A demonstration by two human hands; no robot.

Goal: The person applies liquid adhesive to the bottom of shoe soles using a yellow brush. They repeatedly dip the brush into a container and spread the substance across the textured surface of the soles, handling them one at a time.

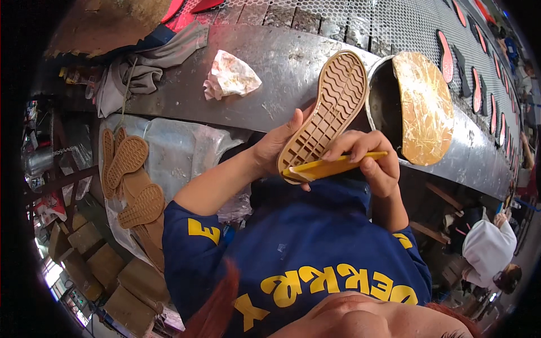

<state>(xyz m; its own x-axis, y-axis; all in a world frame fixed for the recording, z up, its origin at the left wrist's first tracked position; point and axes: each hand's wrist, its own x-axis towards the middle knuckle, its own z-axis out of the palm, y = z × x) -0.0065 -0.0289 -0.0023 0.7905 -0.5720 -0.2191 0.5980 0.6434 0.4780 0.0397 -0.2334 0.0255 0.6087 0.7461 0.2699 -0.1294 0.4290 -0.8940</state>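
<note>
My left hand [282, 141] is closed round the side of a tan shoe sole [341, 84], whose ridged tread faces up and whose toe points away from me. In my right hand [372, 158] is a slim yellow-handled brush [338, 167], pinched between thumb and fingers. Its pale tip lies against the heel edge of the sole; whether bristles bend there is too small to tell. Just right of the sole stands a round pot [383, 93], partly covered by a tape-wrapped golden-brown lid [426, 110].
A crumpled stained cloth [230, 76] lies on the metal ledge [180, 84]. More tan soles [128, 160] rest on a plastic-covered surface at left. Pink and black insoles [445, 56] line the mesh conveyor [406, 28]. Cardboard boxes [107, 265] sit lower left; another person [489, 248] is at far right.
</note>
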